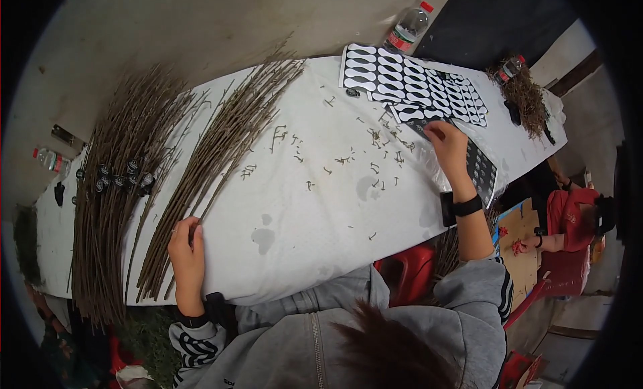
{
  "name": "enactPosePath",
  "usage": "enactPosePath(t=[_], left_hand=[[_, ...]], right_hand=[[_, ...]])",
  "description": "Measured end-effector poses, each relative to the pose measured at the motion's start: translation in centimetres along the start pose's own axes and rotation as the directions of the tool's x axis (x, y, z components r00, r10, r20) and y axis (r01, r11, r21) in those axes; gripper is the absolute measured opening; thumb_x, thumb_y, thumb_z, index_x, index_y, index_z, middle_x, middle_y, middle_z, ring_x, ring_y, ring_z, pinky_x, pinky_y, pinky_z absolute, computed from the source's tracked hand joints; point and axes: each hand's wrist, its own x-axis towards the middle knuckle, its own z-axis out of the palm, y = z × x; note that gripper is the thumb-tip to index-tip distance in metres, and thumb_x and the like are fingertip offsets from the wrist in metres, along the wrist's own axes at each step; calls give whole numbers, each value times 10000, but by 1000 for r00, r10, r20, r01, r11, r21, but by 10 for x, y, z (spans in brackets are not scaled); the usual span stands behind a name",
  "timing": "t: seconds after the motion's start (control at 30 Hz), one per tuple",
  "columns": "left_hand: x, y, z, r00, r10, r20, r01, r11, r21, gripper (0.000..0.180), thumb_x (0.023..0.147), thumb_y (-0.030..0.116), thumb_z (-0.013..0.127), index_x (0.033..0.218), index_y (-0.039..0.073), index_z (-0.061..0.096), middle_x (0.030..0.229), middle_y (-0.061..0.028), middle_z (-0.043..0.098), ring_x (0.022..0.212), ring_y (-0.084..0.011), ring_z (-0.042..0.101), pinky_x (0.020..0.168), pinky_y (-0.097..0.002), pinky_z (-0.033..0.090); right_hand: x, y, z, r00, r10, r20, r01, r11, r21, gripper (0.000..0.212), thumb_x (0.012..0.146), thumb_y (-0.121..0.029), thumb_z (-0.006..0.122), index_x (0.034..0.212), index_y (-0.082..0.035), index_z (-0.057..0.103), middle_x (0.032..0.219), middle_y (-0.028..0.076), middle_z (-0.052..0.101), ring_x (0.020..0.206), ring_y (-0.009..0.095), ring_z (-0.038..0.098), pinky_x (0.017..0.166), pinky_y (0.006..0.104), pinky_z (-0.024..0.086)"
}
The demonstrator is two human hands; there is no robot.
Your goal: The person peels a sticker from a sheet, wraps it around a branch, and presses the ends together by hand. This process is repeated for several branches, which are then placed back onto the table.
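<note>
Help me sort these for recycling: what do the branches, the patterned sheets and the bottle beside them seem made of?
Branches: natural wood, matt brown, judging by their thin, tapering stems.
Sheets: probably paper or plastic film, smooth-looking; thin, flat, with crisp black-and-white shapes.
Bottle: likely clear, glossy plastic; it's see-through.

One worktop (pixel 301 245). Two hands: left hand (pixel 186 256) at 8 o'clock, right hand (pixel 450 149) between 2 and 3. Two twig bundles: thick bundle (pixel 100 235) at 9, thinner bundle (pixel 209 165) at 10. At least four black rosettes (pixel 132 167) on the thick bundle. One twig clump (pixel 526 104) at 2. Three bottles: upper bottle (pixel 408 29) at 1, right-hand bottle (pixel 511 69) at 2, left-hand bottle (pixel 51 160) at 9. At least two overlapping white-patterned sheets (pixel 400 81) between 1 and 2; one dark sheet (pixel 483 167) at 3. Clippings (pixel 310 185): over a dozen. One co-worker in red (pixel 568 218) at 3.
</note>
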Motion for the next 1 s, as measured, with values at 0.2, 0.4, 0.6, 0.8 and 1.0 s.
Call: enactPosePath(t=[0.2, 0.4, 0.6, 0.8, 1.0], left_hand=[[-3, 3, -2, 998, 65, 16, -65, 997, 44, 163, 880, 42, 536, 1026, -27, 561, 927, -154, 593, 832, -280, 588, 739, -326, 458], [-6, 2, -2, 997, 72, 34, -73, 997, 31, 156, 864, 22, 543, 1012, -24, 563, 953, -148, 590, 836, -278, 586, 746, -329, 459], [-1, 3, -1, 997, 59, 55, -60, 998, 11, 155, 866, 23, 536, 1012, -27, 553, 958, -142, 574, 867, -277, 568, 780, -322, 443], [-3, 1, 0, 998, 57, 40, -58, 998, 24, 155, 866, 20, 535, 1013, -26, 554, 964, -144, 574, 861, -279, 568, 780, -322, 445], [-2, 1, -1, 996, 73, 56, -75, 997, 34, 156, 866, 21, 540, 1015, -25, 554, 967, -146, 573, 853, -280, 570, 778, -323, 447]], right_hand=[[11, 1, 2, 979, -202, 33, 204, 977, -56, 294, 751, -60, 697, 1036, -8, 652, 955, 151, 685, 878, 334, 651, 816, 358, 502], [-13, 40, -22, 976, 45, 215, 39, 928, -370, 318, 735, -39, 674, 1044, 15, 627, 940, 196, 662, 885, 382, 616, 807, 409, 489], [-29, 43, -6, 991, 17, 131, 58, 835, -547, 102, 749, -5, 580, 842, 31, 602, 809, 236, 615, 755, 422, 586, 675, 477, 477], [-25, 45, -9, 1000, 2, -5, -4, 825, -565, 59, 783, -33, 534, 758, 14, 559, 751, 224, 600, 720, 418, 586, 628, 487, 467], [-28, 44, -14, 996, -26, -90, -32, 806, -592, 83, 795, -51, 512, 732, -5, 540, 726, 206, 600, 718, 407, 596, 613, 493, 464]])
